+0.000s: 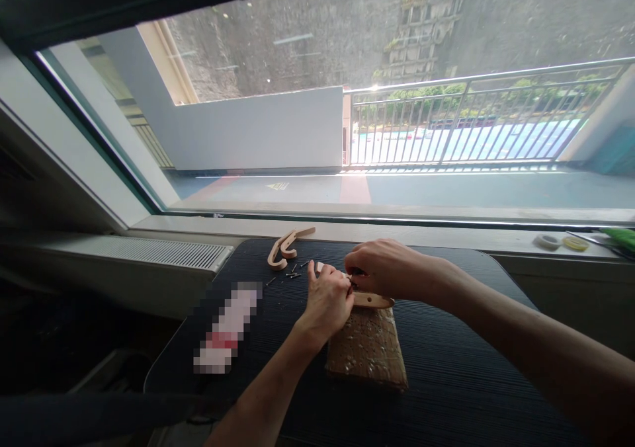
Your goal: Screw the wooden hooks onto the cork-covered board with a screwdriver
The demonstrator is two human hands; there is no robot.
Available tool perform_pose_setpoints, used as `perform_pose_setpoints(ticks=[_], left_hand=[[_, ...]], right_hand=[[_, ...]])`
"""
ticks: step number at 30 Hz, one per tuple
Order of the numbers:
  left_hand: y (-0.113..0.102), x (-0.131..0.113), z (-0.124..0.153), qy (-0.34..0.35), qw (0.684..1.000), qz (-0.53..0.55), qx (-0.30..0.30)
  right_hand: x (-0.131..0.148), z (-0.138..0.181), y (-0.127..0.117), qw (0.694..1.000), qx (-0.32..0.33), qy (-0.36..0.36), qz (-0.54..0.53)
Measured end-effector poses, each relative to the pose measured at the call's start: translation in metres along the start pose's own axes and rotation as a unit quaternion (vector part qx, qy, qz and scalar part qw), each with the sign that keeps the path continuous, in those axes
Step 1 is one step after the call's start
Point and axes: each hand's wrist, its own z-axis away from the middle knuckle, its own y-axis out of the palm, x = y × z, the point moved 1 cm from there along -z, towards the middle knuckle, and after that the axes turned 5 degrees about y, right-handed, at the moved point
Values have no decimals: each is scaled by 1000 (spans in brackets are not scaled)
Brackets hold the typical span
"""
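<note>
My left hand [329,299] is closed over a light wooden piece [373,300] with a rounded end and a hole, pressing it down on a brown block [367,351] full of small holes. Part of the wooden piece is hidden under my fingers. Close against the left fingertips, my right hand [384,268] is closed in a pinch around something small and dark that I cannot make out. To the left lie two curved wooden hooks [276,252], side by side. Several screws [294,274] are scattered just below the hooks.
The dark table [461,341] stands against a window sill [421,245]. A blurred-out pinkish object [238,315] lies on its left side. Two tape rolls [548,241] and a green item [620,237] rest on the sill at the right. A radiator cover [173,252] stands left.
</note>
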Motion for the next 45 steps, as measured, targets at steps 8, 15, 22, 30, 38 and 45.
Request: perform_pose_setpoints(ticks=[8,15,22,30,38,45], left_hand=[[3,1,0,11,1000,-6,-13],[3,0,-1,12,1000,-8,-16],[4,1,-1,14,1000,-12,-19],[4,1,0,19,999,-7,-25],[4,1,0,18,1000,-9,-17],[4,0,-1,17,999,-18,-24]], right_hand=[[0,0,0,1000,2,-8,9],[2,-4,2,999,-11,26,27],[-1,-1,0,999,-24,28,21],[-8,-2,9,998,-33,43,12],[-10,2,2,999,-27,28,5],[-5,-2,5,999,-27,42,12]])
